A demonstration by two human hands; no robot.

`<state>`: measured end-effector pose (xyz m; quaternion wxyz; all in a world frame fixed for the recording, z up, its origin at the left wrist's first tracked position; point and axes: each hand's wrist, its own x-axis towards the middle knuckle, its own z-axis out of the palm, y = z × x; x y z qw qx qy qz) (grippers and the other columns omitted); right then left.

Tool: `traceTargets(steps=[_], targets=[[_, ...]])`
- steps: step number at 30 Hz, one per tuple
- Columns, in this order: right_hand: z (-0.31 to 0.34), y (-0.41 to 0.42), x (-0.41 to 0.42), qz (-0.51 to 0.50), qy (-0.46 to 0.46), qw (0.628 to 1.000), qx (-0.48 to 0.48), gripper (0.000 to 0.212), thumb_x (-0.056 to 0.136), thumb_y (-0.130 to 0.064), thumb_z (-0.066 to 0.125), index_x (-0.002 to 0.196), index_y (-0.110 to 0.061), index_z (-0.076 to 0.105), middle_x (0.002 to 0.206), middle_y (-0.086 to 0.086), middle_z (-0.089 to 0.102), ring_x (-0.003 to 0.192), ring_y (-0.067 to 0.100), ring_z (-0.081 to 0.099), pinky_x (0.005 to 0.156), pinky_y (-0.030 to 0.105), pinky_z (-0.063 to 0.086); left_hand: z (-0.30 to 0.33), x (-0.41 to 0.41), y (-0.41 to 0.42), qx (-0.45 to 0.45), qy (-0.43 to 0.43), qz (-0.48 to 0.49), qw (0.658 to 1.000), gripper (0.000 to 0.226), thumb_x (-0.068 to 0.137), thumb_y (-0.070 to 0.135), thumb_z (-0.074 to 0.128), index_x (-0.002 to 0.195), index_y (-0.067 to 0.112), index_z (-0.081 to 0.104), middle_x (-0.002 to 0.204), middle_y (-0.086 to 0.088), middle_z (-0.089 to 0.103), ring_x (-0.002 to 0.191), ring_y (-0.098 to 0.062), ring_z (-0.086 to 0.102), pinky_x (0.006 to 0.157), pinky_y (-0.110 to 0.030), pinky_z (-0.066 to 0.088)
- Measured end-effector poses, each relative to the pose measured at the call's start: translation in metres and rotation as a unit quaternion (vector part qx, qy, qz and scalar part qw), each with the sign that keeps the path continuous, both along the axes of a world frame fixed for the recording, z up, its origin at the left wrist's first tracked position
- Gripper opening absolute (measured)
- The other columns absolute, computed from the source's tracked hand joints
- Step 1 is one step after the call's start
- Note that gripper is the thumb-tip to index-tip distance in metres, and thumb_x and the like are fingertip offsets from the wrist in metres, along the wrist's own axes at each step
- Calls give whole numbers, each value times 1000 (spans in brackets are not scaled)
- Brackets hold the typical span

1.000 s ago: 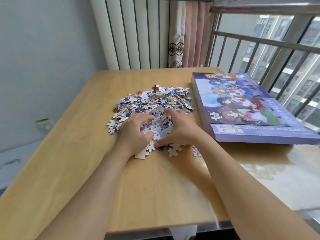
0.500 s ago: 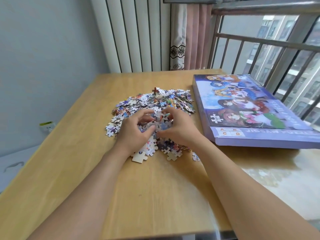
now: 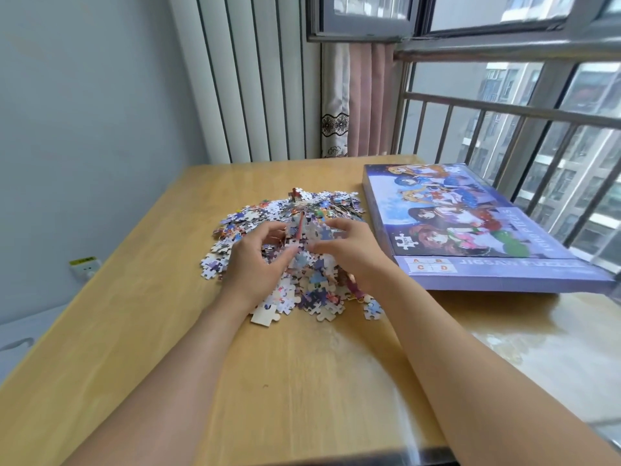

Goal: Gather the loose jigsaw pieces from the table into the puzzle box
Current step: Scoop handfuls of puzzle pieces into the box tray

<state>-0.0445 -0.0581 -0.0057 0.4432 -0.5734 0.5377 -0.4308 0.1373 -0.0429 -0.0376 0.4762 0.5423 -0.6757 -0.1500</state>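
The puzzle box [image 3: 470, 230] lid reads "JIGSAW PUZZLE" upside down along its near edge, "A B C D" on a white label [image 3: 430, 264], "1000 PIECES" on the right

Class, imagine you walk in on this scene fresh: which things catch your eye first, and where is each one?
First, the colourful heap of jigsaw pieces in the middle of the wooden table, with the left hand and right hand cupped round a scoop of pieces. Next, the purple puzzle box, its illustrated top facing up, lying to the heap's right beside the barred window.
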Motion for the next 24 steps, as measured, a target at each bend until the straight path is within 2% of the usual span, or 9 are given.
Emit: traceTargets(steps=[3, 5, 7, 9, 13, 16, 20, 22, 24], targets=[[4, 1, -3, 10, -55, 998, 24, 75, 77, -16, 87, 143, -9, 51, 134, 4, 56, 112, 17, 53, 93, 34, 41, 1, -2, -2, 13, 17, 6, 1000, 42, 86, 37, 76, 125, 29, 62, 112, 14, 68, 105, 0, 62, 91, -22, 48], [5, 3, -3, 16, -90, 995, 38, 79, 77, -15, 87, 145, -8, 49, 137, 5, 55, 115, 20, 56, 91, 34, 43, 2, -3, -1, 23, 16, -4, 1000, 33, 88, 35, 74, 119, 29, 66, 102, 15, 71, 96, -2, 66, 88, -28, 55], [4, 4, -2, 9, -126, 990, 59, 80, 76, -13, 87, 146, -8, 47, 139, 6, 56, 115, 24, 63, 78, 32, 48, 2, -3, 1, 24, 5, -24, 999, 23, 90, 31, 73, 113, 28, 72, 93, 15, 73, 87, -3, 69, 84, -35, 58], [4, 7, 1, 11, -159, 983, 91, 79, 78, -12, 86, 147, -7, 46, 126, 1, 61, 102, 21, 68, 69, 32, 52, 3, -4, 4, 19, -11, -41, 999, 23, 91, 27, 72, 113, 29, 73, 96, 18, 73, 88, 2, 68, 84, -30, 58], [0, 2, 5, 22, -187, 974, 128, 78, 78, -18, 87, 143, -1, 48, 128, 16, 66, 108, 25, 69, 81, 34, 58, 6, -9, 3, -4, -40, -60, 997, 27, 93, 20, 69, 118, 30, 73, 107, 19, 72, 98, 9, 64, 86, -12, 51], [-1, 0, 6, 16, -190, 971, 142, 81, 77, -28, 88, 141, 3, 51, 136, 12, 61, 113, 19, 61, 99, 36, 49, 3, -11, -2, -16, -56, -67, 996, 28, 93, 16, 68, 119, 26, 74, 111, 14, 73, 102, 4, 65, 89, -16, 51], [-2, -7, 1, -1, -167, 973, 159, 50, 85, -22, 81, 125, 3, 65, 124, 9, 66, 109, 18, 63, 83, 27, 50, 4, -14, -7, -27, -54, -75, 995, 26, 91, 10, 71, 113, 22, 76, 105, 14, 73, 96, 6, 66, 85, -10, 50], [-4, -9, -1, -13, -179, 970, 163, 45, 85, -13, 80, 124, 3, 65, 122, 10, 66, 100, 15, 61, 68, 26, 45, 5, -16, -7, -30, -46, -76, 996, 24, 90, 12, 72, 111, 23, 77, 102, 15, 74, 93, 7, 66, 80, -9, 50], [-5, -6, -2, -32, -194, 967, 163, 49, 83, -7, 81, 127, 0, 62, 118, 8, 65, 103, 19, 62, 65, 30, 44, 4, -17, -5, -27, -34, -58, 997, 21, 91, 15, 71, 109, 24, 76, 100, 17, 72, 92, 9, 65, 76, -4, 46]])
